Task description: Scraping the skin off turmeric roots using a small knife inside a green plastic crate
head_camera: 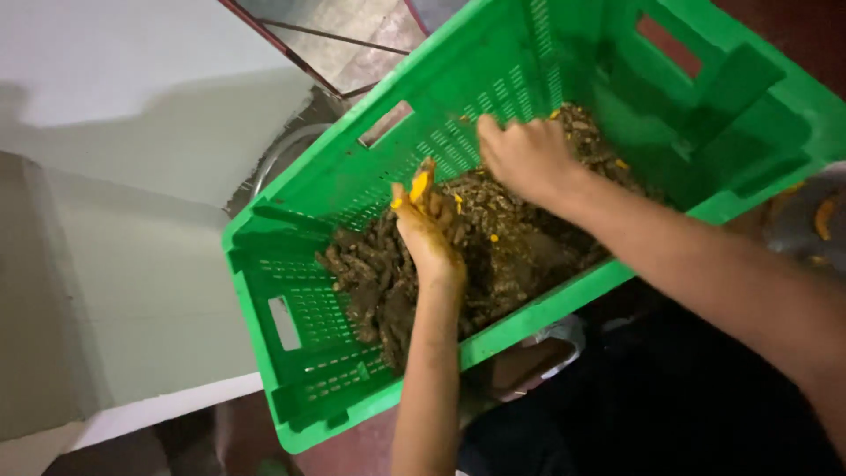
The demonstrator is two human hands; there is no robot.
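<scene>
A green plastic crate (291, 308) sits tilted in front of me, holding a heap of muddy brown roots (493, 247), some broken to show bright yellow-orange flesh. My left hand (429, 231) is inside the crate, stained yellow, with its fingers closed on a yellow-orange root piece (419, 183). My right hand (527, 157) reaches in further back and rests palm down on the pile, fingers curled into the roots.
A pale wall or step (132, 247) lies to the left, with a metal basin rim (286, 150) just behind the crate. At the far right a grey surface holds a few yellow root pieces (822, 216). My dark clothing fills the lower right.
</scene>
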